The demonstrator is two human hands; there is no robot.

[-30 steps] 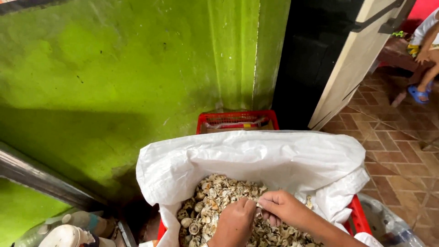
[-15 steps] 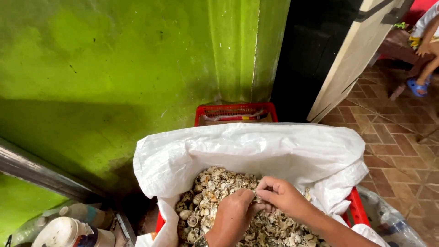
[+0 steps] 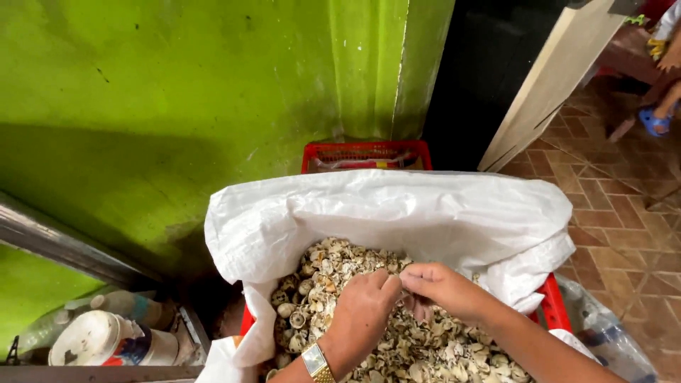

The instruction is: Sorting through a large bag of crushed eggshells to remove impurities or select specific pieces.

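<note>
A white woven sack [image 3: 397, 206] stands open inside a red plastic crate [image 3: 555, 306], filled with many small pale shells [image 3: 312, 284]. My left hand [image 3: 365, 312], with a gold wristwatch [image 3: 316, 363] on the wrist, hovers over the shells with fingers curled. My right hand [image 3: 443, 289] meets it fingertip to fingertip, and both pinch a small shell piece between them just above the pile. What exactly sits between the fingers is too small to tell apart.
A second red crate [image 3: 365, 154] stands behind the sack against the green wall [image 3: 177, 106]. Bottles and a white tub [image 3: 92, 337] lie at the lower left. Tiled floor [image 3: 624, 234] spreads to the right, where another person's foot in a blue sandal [image 3: 652, 119] shows.
The view has tilted slightly, lifting the sack in frame. My two hands stay together over the shells, fingers working at the same spot.
</note>
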